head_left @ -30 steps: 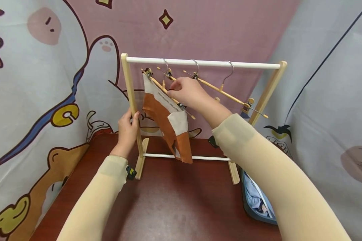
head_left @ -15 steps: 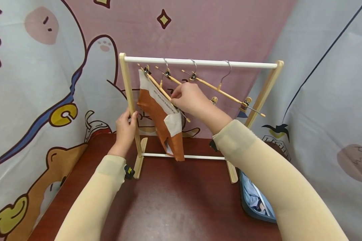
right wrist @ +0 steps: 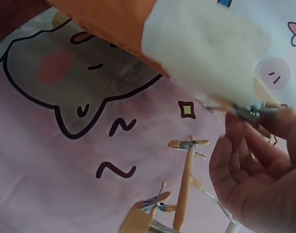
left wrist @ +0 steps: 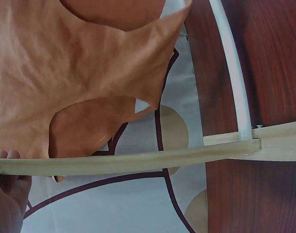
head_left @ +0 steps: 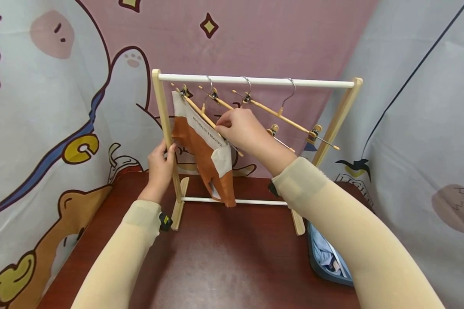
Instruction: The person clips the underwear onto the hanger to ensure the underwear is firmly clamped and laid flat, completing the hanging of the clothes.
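Note:
Orange underpants (head_left: 203, 146) with a white printed waistband hang from a wooden clip hanger (head_left: 195, 107) at the left end of the rack. At that hanger's near end, my right hand (head_left: 244, 128) pinches the metal-and-wood clip (right wrist: 257, 115) with thumb and fingertips; the hand partly covers the clip in the head view. The white waistband fills much of the upper right wrist view. My left hand (head_left: 161, 166) grips the rack's left wooden post (head_left: 163, 107), fingers curled round it. In the left wrist view the underpants' leg openings show beside the post (left wrist: 138, 162).
Two more clip hangers hang to the right on the white top rail (head_left: 267, 80), the nearest being a bare hanger (head_left: 280, 115). A blue-grey bin (head_left: 334, 277) with folded cloth stands right of the rack on the red-brown table (head_left: 224, 257). A printed curtain (head_left: 294, 34) backs the rack.
My right hand has come down along the hanger to its near clip. The hanger and underpants have swung a little left. My left hand has stayed on the post.

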The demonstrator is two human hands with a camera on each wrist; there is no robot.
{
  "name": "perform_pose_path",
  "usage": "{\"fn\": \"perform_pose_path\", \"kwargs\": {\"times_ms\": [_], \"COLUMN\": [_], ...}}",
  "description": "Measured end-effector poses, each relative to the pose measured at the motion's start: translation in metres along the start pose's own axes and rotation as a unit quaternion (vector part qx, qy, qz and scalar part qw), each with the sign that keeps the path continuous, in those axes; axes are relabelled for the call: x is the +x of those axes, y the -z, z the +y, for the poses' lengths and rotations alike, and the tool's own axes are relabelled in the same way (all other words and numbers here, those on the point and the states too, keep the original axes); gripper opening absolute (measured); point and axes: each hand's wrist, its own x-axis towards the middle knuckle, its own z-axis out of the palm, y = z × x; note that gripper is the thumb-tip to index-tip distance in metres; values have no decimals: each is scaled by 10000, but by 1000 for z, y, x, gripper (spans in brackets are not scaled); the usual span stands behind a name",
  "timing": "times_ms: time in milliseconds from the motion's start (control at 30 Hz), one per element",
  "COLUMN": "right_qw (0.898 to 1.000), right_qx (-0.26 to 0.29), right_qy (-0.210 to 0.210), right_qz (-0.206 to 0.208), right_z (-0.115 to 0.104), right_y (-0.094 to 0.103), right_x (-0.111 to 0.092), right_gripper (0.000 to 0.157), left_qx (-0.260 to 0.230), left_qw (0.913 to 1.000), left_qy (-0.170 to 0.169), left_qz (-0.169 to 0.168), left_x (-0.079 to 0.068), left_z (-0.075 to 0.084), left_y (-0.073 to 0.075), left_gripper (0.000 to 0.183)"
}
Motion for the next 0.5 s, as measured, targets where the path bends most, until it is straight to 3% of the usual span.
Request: {"fn": "perform_pose_path", "kwargs": {"times_ms": [233, 400, 500], "right_qw": [9950, 9864, 9847], "right_qx": [154, 267, 412], "right_qy": [470, 1000, 1104], "right_qz": [868, 1275, 1281], "right_z": [8, 18, 33], "right_y": [-3, -7, -12], "right_x": [-30, -72, -101], "right_gripper": [34, 38, 40], "left_qx": [-48, -6, -27], "left_qw": [10000, 10000, 10000], "left_qy": [44, 61, 69], "left_qz": [3, 2, -23], "left_x": [-3, -2, -1], "left_z": [0, 0, 0], "left_y": [1, 1, 1], "left_gripper": [29, 27, 28]}}
